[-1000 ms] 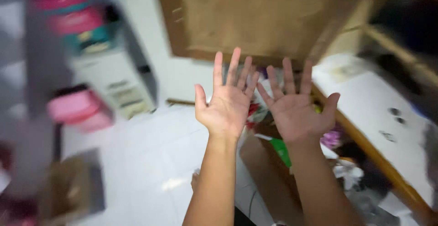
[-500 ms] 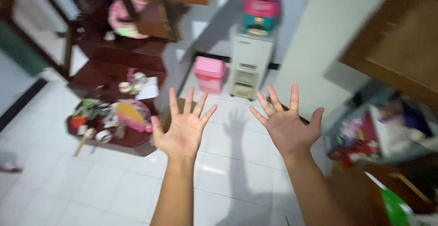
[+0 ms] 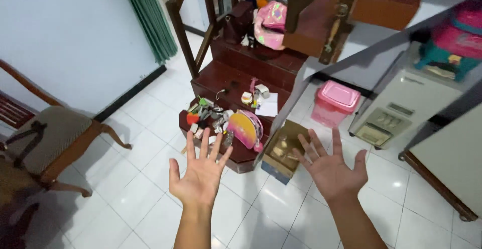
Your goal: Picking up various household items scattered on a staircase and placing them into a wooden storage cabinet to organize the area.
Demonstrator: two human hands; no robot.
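Both hands have swung from the wall to the floor by the wooden steps [image 3: 236,85]: left hand [image 3: 200,176] and right hand [image 3: 334,171] spread wide, empty, just short of the cardboard box [image 3: 282,151]; I'd lower them slowly.

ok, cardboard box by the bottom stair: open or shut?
Open. The cardboard box has its flaps up and small items show inside. Both hands, left hand and right hand, are spread and empty above the floor.
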